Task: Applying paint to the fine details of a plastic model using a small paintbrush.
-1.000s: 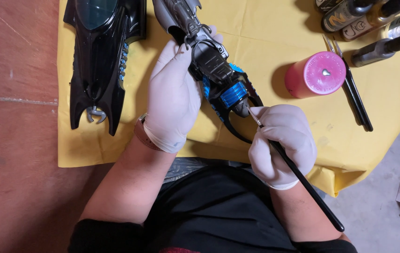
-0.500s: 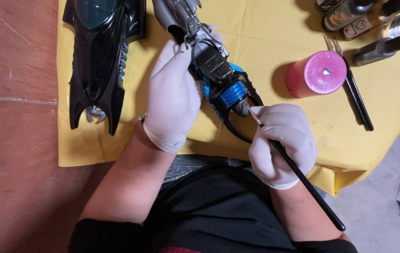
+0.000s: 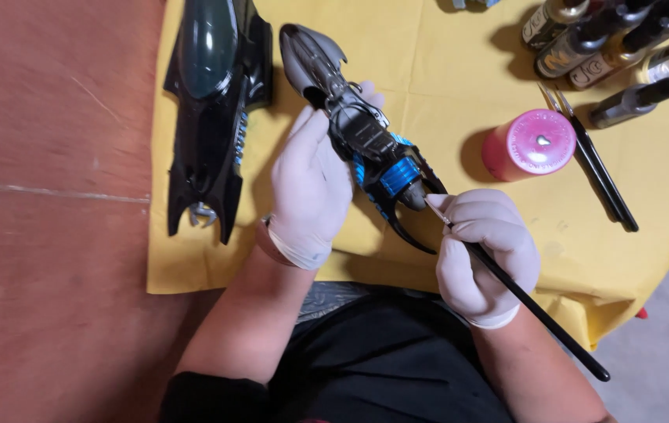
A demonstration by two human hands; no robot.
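The gloved right hand [image 3: 485, 254] grips a thin black brush [image 3: 530, 307], its tip at the rear of a grey and blue model craft [image 3: 366, 141]. The gloved left hand [image 3: 311, 188] clasps that model above the yellow cloth [image 3: 428, 63]. Beyond stands a pink jar [image 3: 528, 145].

One head-worn camera looks steeply down, close over the yellow-covered table [image 3: 428, 47].

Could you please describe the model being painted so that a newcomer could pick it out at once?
On the yellow cloth, find the gloved left hand. It grips a grey model vehicle with bright blue ribbed parts, unlike the larger all-black model lying untouched beside it.
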